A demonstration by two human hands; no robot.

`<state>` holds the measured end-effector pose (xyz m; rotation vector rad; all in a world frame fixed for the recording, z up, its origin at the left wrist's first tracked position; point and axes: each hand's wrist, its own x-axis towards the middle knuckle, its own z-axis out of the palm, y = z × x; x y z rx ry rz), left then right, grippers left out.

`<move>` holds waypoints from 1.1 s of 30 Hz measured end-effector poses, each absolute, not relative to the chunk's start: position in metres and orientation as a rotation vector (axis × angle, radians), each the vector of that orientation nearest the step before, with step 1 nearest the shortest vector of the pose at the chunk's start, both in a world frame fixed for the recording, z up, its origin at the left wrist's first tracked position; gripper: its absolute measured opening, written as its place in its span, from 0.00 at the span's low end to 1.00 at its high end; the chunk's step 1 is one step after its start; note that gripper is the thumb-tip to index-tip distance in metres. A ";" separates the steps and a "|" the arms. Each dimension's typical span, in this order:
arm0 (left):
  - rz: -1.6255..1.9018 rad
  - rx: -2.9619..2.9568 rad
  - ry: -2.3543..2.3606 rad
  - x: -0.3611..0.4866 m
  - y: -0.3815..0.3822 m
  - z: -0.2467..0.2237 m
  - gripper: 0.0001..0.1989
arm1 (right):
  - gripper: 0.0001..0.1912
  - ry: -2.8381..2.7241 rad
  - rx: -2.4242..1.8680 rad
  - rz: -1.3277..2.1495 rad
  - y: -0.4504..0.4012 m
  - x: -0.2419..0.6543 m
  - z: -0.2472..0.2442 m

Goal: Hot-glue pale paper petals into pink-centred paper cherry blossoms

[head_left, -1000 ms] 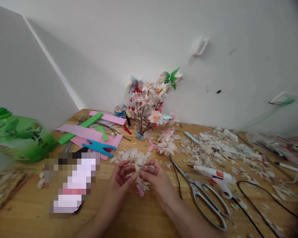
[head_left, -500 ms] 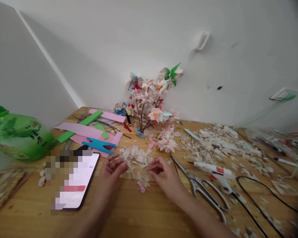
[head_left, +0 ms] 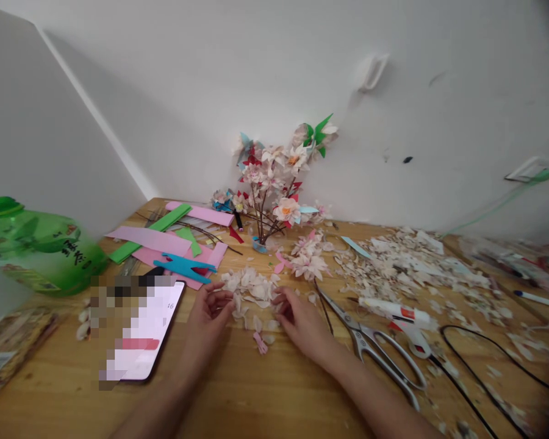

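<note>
A loose heap of pale, translucent petals (head_left: 254, 285) lies on the wooden table between my two hands. My left hand (head_left: 216, 308) is at the heap's left edge, fingers curled, thumb and fingertips close to the petals. At the right edge, my right hand (head_left: 293, 311) has its fingers curled, thumb near the index finger. Whether either hand grips a petal is too small to tell. A small pink folded piece (head_left: 260, 343) rests just in front of the heap. Behind stands a bunch of handmade flowers (head_left: 274, 177), with more pale flowers (head_left: 310, 262) lying beside it.
Silver scissors (head_left: 370, 344) and a white glue gun (head_left: 405, 317) with a black cable lie right. Petal scraps (head_left: 402, 262) cover the back right. A phone (head_left: 150, 341), coloured paper strips (head_left: 150, 239) and a green bottle (head_left: 41, 247) are on the left.
The petals in front of the heap have shifted slightly, toward the heap. My hands have moved only a little, and the view has turned slightly.
</note>
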<state>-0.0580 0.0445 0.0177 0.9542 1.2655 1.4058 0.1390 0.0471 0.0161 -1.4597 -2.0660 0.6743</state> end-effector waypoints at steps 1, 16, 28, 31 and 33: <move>1.405 0.960 1.264 -0.058 0.045 0.017 0.21 | 0.21 -2.021 -1.469 0.695 0.048 0.141 0.017; 1.311 0.950 1.126 -0.049 0.035 0.015 0.22 | 0.06 -1.753 -1.648 1.184 -0.008 0.265 0.071; 1.294 0.851 1.090 -0.047 0.035 -0.001 0.23 | 0.19 -1.474 -2.160 0.191 -0.003 0.365 0.014; 1.299 0.871 1.081 -0.046 0.034 -0.003 0.22 | 0.22 -1.556 -1.993 0.326 0.007 0.357 0.006; 1.291 0.898 1.075 -0.045 0.034 -0.003 0.21 | 0.18 -1.607 -1.927 0.513 0.013 0.351 0.003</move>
